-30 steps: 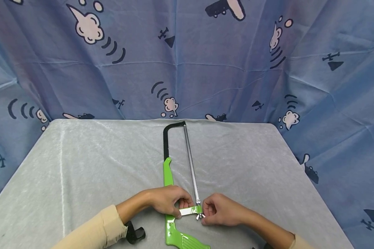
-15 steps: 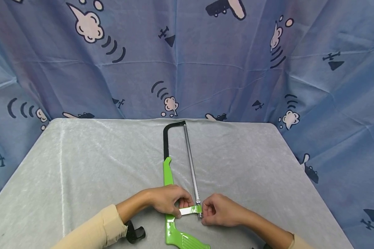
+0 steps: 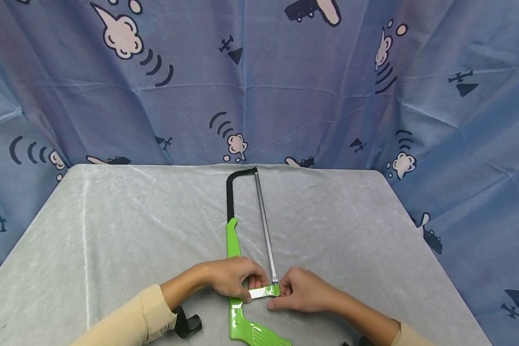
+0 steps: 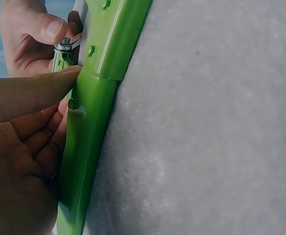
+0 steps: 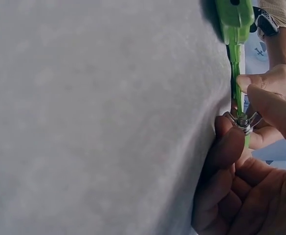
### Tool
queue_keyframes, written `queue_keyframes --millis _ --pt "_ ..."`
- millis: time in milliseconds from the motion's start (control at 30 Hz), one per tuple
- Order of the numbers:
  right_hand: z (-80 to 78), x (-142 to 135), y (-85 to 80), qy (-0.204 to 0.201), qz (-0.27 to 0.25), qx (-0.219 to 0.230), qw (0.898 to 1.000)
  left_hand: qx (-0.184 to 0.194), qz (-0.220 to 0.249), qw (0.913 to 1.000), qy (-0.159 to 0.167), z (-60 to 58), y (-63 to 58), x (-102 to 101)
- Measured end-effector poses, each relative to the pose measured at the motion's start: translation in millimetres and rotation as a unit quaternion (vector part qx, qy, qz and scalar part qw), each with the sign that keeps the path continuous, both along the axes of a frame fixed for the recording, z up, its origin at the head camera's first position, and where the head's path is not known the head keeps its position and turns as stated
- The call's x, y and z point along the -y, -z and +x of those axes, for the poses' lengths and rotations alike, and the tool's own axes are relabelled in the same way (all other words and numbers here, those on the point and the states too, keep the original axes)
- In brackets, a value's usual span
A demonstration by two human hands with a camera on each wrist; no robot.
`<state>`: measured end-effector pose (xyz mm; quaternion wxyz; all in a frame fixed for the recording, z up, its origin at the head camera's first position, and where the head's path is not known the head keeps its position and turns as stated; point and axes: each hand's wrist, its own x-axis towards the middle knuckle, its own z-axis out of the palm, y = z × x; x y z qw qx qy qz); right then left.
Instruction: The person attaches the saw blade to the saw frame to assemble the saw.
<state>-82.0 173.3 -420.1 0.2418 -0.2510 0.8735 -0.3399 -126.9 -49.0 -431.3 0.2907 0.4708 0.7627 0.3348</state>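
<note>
A hacksaw (image 3: pixel 233 240) lies on the table, its black front bow pointing away from me and its green grip near the front edge. My left hand (image 3: pixel 231 278) pinches the green arm (image 3: pixel 259 292) at the handle end between thumb and fingers. A straight silver bar (image 3: pixel 265 226) runs from that arm up to the bow. At the arm's outer end, my right hand (image 3: pixel 309 290) curls its fingers and thumb about a silver wing nut (image 5: pixel 243 121). In the head view that hand hides the nut; the left wrist view shows the threaded end (image 4: pixel 65 42) under the right thumb.
Pale grey cloth covers the table (image 3: pixel 155 230). A blue printed curtain (image 3: pixel 199 57) hangs behind it and along both sides. A black device (image 3: pixel 187 324) sits at the left wrist, below the beige sleeve (image 3: pixel 134 312).
My right thumb has moved left across the wing nut, which showed its wings earlier, appeared narrow midway and is now covered. The left hand and the hacksaw stay where they were.
</note>
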Motion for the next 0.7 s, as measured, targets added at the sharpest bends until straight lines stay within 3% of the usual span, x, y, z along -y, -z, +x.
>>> queue_keyframes --millis 433,700 --pt "-2.0 -4 1.4 -0.017 -0.006 0.015 1.0 0.003 -0.003 1.0 -0.001 0.7 -1.7 0" --pt "-5.8 -12 2.0 -0.057 -0.085 0.096 0.99 0.0 -0.002 1.0 0.001 0.0 -1.6 0"
